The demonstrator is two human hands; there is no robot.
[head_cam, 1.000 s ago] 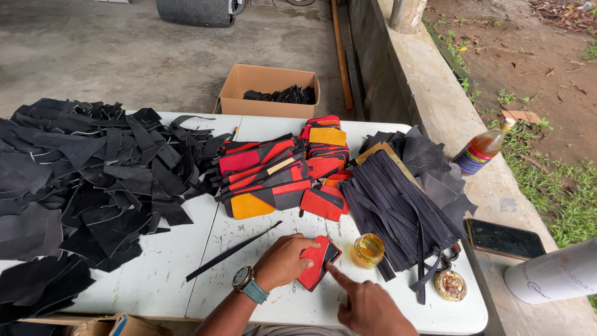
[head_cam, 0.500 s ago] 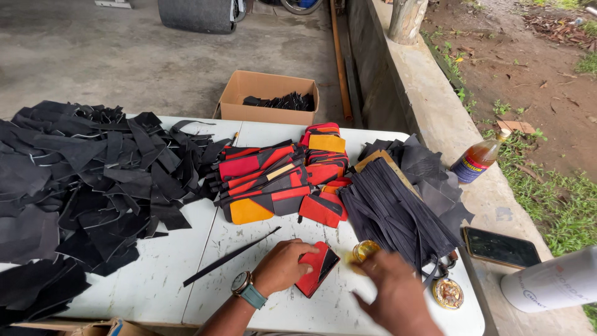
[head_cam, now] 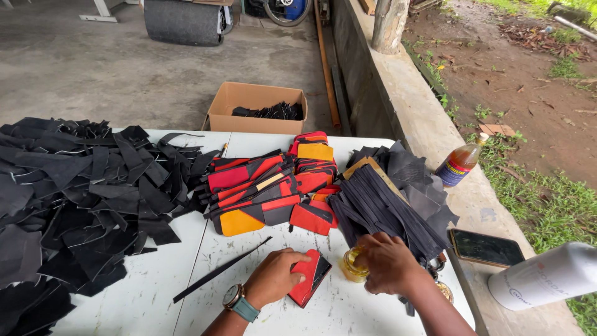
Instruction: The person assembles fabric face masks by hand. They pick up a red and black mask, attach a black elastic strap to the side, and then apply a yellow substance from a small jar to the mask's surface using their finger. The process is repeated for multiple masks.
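While my left hand (head_cam: 273,278) presses the red piece (head_cam: 309,277) flat near the table (head_cam: 155,308)'s front edge, my right hand (head_cam: 388,262) has moved from it to the small jar (head_cam: 354,264). Its fingers curl over the jar; whether they grip it, I cannot tell.

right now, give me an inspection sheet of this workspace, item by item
surface: white table, scuffed and marked, mostly covered.
job's things: red and black piece flat on the table; small jar of yellowish liquid beside it.
clutter: heap of black scraps at left; stack of red, black and orange pieces in the middle; bundle of dark strips at right; one thin black strip lying loose.
grippers: left hand presses on the red and black piece; right hand is at the jar, contact unclear.
cables: nothing seen.
surroundings: cardboard box on the concrete floor; bottle, phone and white canister on the ledge.
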